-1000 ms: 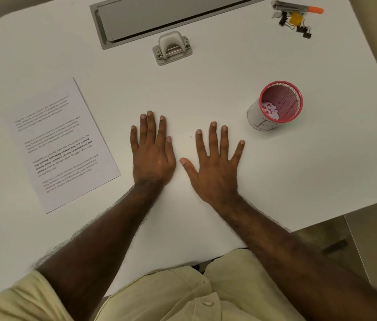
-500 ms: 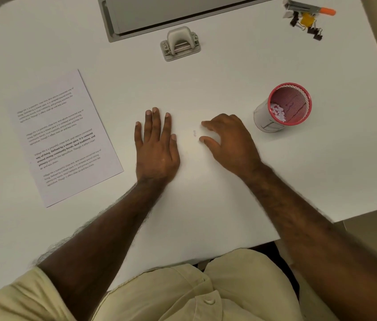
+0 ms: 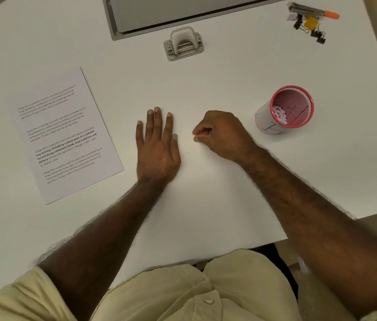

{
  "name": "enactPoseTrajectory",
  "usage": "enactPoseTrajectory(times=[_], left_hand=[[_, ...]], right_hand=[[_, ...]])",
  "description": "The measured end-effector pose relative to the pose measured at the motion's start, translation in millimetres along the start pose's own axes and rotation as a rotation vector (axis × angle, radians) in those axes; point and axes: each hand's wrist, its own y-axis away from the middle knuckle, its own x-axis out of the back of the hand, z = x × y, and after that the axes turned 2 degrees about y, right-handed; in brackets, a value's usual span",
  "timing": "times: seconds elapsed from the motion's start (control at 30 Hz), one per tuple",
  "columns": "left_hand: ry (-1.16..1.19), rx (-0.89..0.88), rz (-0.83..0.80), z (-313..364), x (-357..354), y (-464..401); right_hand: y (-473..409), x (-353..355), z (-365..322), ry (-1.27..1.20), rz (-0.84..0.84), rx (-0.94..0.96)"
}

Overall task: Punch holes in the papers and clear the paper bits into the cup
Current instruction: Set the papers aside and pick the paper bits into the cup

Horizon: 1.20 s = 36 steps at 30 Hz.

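With the left hand [image 3: 157,147] being rested flat and released, the right hand [image 3: 222,135], left of the cup [image 3: 284,110], is being pinched shut, seemingly on paper bits too small to confirm, which could be dropped if loosened.

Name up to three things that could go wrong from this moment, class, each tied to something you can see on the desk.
1. The right hand is curled in a pinch on the white table; white bits are hard to see there, so some may be missed or dropped.
2. The cup stands apart, near the desk's right side; a careless reach might tip out the bits inside.
3. The hole punch and paper lie far apart, so punching could be forgotten.
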Motion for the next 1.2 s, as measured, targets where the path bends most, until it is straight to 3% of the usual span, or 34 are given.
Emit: enactPoseTrajectory(times=[0.2, 0.47, 0.63, 0.77, 0.93, 1.1, 1.2], left_hand=[[0.127, 0.055, 0.016, 1, 5, 2], [0.215, 0.146, 0.024, 0, 13, 6], [0.116, 0.105, 0.015, -14, 13, 24], [0.063, 0.111, -0.032, -23, 14, 38], [-0.012, 0.109, -0.088, -28, 14, 46], [-0.042, 0.098, -0.109, -30, 13, 47], [-0.049, 0.095, -0.103, -31, 12, 47]], right_hand=[[9, -13, -7, -0.01, 0.061, -0.102], [24, -26, -24, 0.332, 0.019, -0.167], [28, -6, -23, 0.07, 0.034, -0.249], [44, 21, -22, -0.156, 0.172, -0.257], [66, 67, -12, -0.256, 0.398, -0.217], [80, 107, 19, -0.125, 0.55, -0.308], [82, 118, 37, -0.041, 0.554, -0.352]])
